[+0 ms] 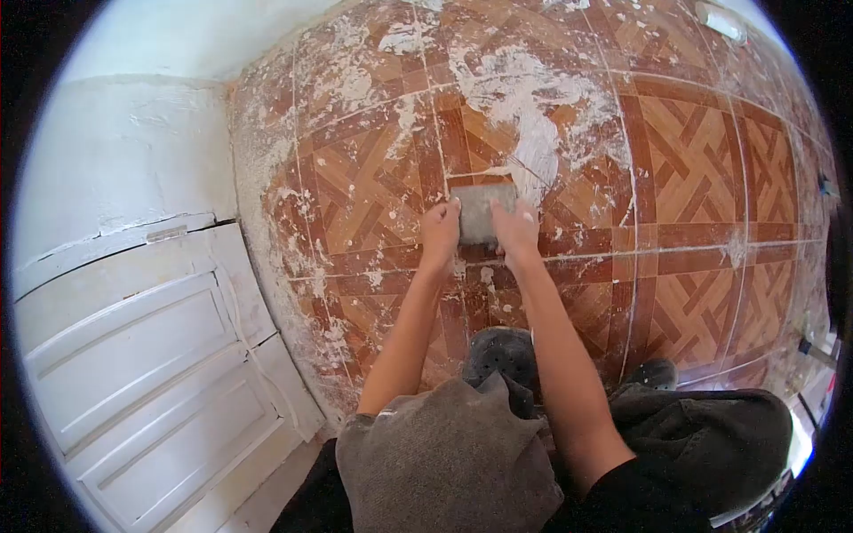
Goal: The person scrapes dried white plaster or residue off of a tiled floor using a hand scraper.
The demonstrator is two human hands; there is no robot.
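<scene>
A flat grey rectangular plate (pixel 478 213) is held low over the patterned floor tiles, and its exact kind is not clear. My left hand (pixel 441 233) grips its left side, with the thumb on the face. At the right side my right hand (pixel 517 227) is closed on it in the same way. Just beyond the plate, a smear of wet white plaster (pixel 537 147) runs up the brown tiles. The fingers under the plate are hidden.
Dried white splashes cover much of the tiled floor (pixel 693 160). A white panelled door (pixel 169 329) and a pale wall (pixel 160 142) stand at the left. A dark perforated shoe (pixel 499 355) is below my hands. At the far upper right lies a white cylindrical object (pixel 721 23).
</scene>
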